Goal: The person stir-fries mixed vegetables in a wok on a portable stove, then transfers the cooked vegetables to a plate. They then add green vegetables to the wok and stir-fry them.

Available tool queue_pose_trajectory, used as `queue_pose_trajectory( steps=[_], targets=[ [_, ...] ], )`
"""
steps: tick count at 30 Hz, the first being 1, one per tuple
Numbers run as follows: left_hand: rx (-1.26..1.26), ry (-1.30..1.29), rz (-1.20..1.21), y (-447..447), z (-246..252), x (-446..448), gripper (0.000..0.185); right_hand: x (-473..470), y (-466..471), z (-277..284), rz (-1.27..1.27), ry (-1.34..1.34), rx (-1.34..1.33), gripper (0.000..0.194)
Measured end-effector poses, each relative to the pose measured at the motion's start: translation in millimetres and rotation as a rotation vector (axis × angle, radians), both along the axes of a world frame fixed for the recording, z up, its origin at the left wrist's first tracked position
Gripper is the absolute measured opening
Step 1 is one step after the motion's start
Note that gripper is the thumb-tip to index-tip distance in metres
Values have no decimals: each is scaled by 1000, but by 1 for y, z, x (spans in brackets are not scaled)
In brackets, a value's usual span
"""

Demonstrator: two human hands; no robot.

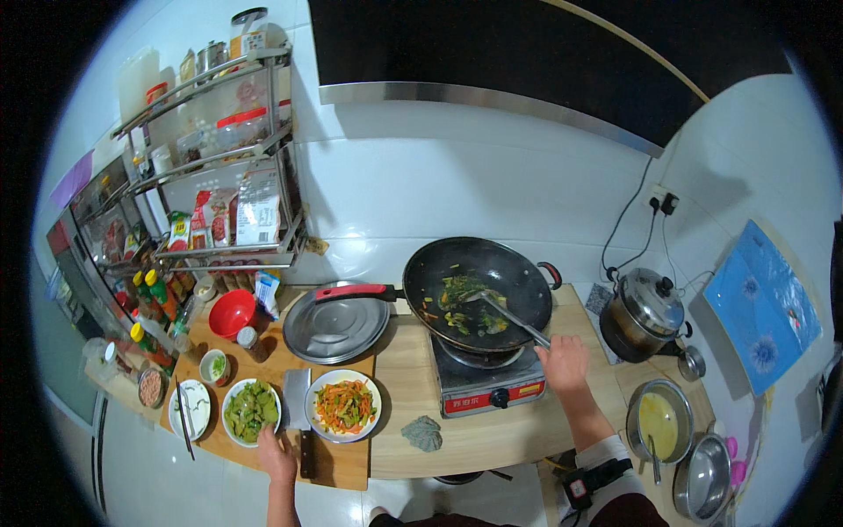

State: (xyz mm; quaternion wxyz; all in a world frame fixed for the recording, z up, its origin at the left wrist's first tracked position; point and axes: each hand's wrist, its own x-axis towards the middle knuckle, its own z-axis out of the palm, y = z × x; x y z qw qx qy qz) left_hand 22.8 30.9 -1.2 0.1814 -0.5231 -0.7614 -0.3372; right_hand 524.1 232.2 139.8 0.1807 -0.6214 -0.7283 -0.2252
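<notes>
My right hand (564,363) grips the handle of a metal spatula (517,317), whose blade rests among chopped green vegetables (461,293) in a black wok (527,273). The wok sits on a portable stove (490,388), its red-and-black handle pointing left. At the near rim of a white bowl (227,421), filled with sliced green vegetables (251,410), are the fingers of my left hand (278,456); how firmly they hold it is unclear. Right of that bowl, a cleaver (298,398) lies beside a white plate (319,428) of shredded orange and green vegetables (344,405).
A wooden cutting board (342,471) carries a plate with chopsticks (183,421), a red bowl (232,315) and a metal lid (309,323). A grey cloth (422,433) lies before the stove. Right are a pot (642,309) and a bowl of yellow liquid (658,425). A range hood (487,99) hangs above.
</notes>
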Motion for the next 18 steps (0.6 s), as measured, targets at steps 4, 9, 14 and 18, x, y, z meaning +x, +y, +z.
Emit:
queue_pose_trajectory(
  steps=[4,9,14,18],
  targets=[
    [-40,-63,-72,-5,21,13,23,6,-1,0,29,-22,-186,31],
    [-125,-209,-95,-1,28,8,16,6,-6,10,-10,130,-110,31],
    [-122,-149,-147,2,28,13,18,-22,16,19,64,157,-66,29],
    [-157,-164,-218,1,27,10,18,-25,-1,41,45,74,-209,29]
  ],
)
